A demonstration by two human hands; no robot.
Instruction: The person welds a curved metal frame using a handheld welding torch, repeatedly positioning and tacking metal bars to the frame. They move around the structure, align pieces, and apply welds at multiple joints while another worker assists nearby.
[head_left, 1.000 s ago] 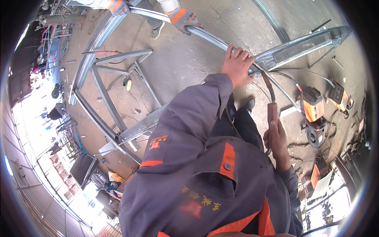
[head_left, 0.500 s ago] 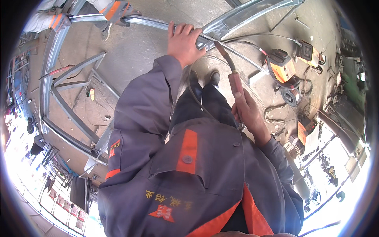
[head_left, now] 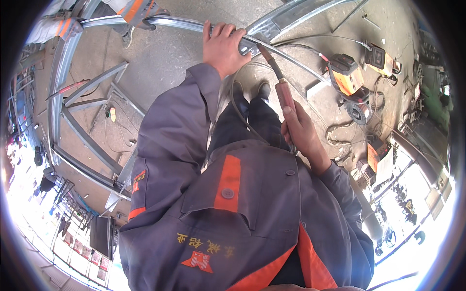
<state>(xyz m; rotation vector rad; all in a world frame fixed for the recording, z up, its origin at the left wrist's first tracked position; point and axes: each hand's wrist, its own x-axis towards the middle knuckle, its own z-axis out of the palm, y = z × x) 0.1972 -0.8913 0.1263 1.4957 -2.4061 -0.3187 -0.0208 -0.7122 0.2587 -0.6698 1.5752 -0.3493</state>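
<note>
My left hand [head_left: 224,48] has its fingers curled over a long silver metal bar [head_left: 177,23] that runs across the upper part of the view. In my right hand [head_left: 302,127] is a welding torch [head_left: 285,95], held by its reddish grip. The torch's curved neck points up and away from me, its brown nozzle at the bar just right of my left hand. Whether the nozzle touches the metal cannot be made out. At the upper left, a co-worker's gloved hand [head_left: 137,10] is on the same bar, with the second glove [head_left: 69,29] farther left.
Wide metal profiles [head_left: 291,22] meet the bar at the upper right. A metal frame with diagonal braces [head_left: 87,138] lies to my left. On the right stand an orange-black machine with a wire spool [head_left: 345,80] and another orange unit [head_left: 382,60]. Cables [head_left: 335,138] coil across the floor.
The view has shifted slightly, so most things appear a little higher. Both hands, the bar and the torch keep nearly the same places relative to each other.
</note>
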